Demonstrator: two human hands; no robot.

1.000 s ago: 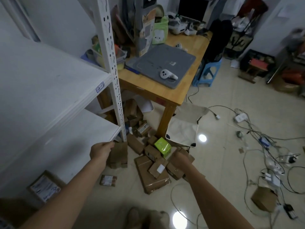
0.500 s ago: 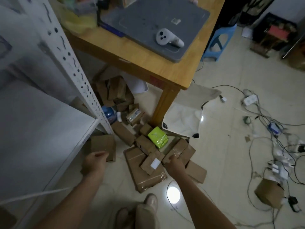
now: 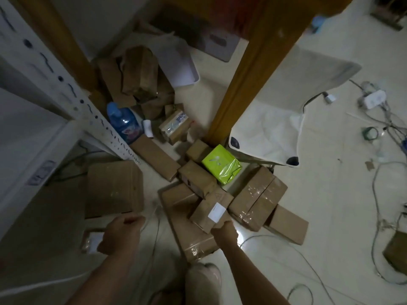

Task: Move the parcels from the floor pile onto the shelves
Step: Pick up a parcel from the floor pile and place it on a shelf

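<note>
The floor pile holds several brown parcels around a bright green parcel. My right hand grips the near corner of a small brown box with a white label, which lies on a large flat box. My left hand hovers with curled fingers and holds nothing, just below a square brown parcel lying flat by the foot of the white shelf unit. A small labelled parcel lies left of that hand. A white shelf board fills the left edge.
A wooden table leg stands behind the pile, with more boxes under the table. A blue bottle sits by the shelf post. White cloth, cables and plugs and another box lie to the right. My shoe is below.
The view has dropped close to the floor pile. The square parcel my left hand held now lies on the floor with the hand off it. My right hand has stayed at the labelled box.
</note>
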